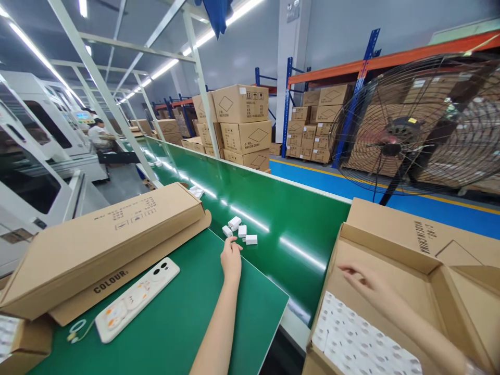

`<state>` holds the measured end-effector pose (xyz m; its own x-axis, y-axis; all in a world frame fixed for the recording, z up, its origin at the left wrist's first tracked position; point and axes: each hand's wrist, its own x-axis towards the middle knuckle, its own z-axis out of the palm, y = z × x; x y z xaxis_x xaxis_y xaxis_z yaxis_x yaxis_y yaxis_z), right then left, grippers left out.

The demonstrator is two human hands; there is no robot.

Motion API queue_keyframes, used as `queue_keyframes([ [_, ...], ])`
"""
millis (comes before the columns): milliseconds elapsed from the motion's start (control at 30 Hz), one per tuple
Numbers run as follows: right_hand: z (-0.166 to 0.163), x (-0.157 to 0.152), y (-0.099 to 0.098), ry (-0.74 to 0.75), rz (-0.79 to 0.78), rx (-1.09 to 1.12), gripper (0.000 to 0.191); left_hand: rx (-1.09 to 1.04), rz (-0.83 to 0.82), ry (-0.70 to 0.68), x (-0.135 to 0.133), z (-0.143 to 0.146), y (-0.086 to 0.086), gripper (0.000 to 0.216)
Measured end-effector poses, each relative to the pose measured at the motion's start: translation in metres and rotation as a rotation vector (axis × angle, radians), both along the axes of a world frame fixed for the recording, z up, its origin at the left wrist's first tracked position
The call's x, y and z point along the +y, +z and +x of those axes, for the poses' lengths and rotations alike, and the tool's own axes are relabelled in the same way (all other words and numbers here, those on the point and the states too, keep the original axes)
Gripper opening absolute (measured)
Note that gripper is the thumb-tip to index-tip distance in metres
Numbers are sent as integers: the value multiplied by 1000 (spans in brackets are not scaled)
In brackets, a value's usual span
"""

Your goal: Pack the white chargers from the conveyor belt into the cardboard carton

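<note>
Several small white plug chargers (pixel 242 230) lie in a loose group on the green conveyor belt (pixel 297 219). My left hand (pixel 232 256) is right at the near side of this group, its fingers loosely bent and slightly apart, with nothing seen in it. The fingertips are close to the nearest charger; whether they touch it I cannot tell. Over an open cardboard carton (pixel 390 255) on the right is my right hand (pixel 365 281), a little blurred, fingers stretched out and holding nothing visible. Below it, rows of white chargers (pixel 359 333) fill the near part of the carton.
A phone in a decorated case (pixel 136 302) lies on the green table (pixel 187 312). Behind it is a long cardboard carton (pixel 109 234). A large fan (pixel 398 135) stands beyond the belt, near stacked boxes (pixel 244 125). Another person (pixel 97 134) sits far left.
</note>
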<state>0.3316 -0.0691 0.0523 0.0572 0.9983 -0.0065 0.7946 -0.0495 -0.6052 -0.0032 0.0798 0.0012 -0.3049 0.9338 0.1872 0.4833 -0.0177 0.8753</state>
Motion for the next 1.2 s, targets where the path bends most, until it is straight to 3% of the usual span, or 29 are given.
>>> queue_keyframes([
  [100, -63, 43, 8, 175, 81, -128, 36, -70, 33, 7, -3, 0, 1, 25],
  [233, -139, 100, 1, 289, 154, -243, 39, -173, 99, 68, -4, -3, 2, 24],
  [433, -209, 156, -16, 361, 146, -467, 38, -298, 165, 190, 6, -13, 0, 24],
  [700, -230, 162, -28, 404, -52, -626, 39, -247, 61, 116, 10, -13, -1, 23],
  [967, -231, 220, -14, 136, -190, -646, 36, -244, 13, 114, 10, -13, 1, 23],
  [1200, -246, 238, -23, 142, -341, -675, 28, -214, 16, 95, 10, -13, -2, 24],
])
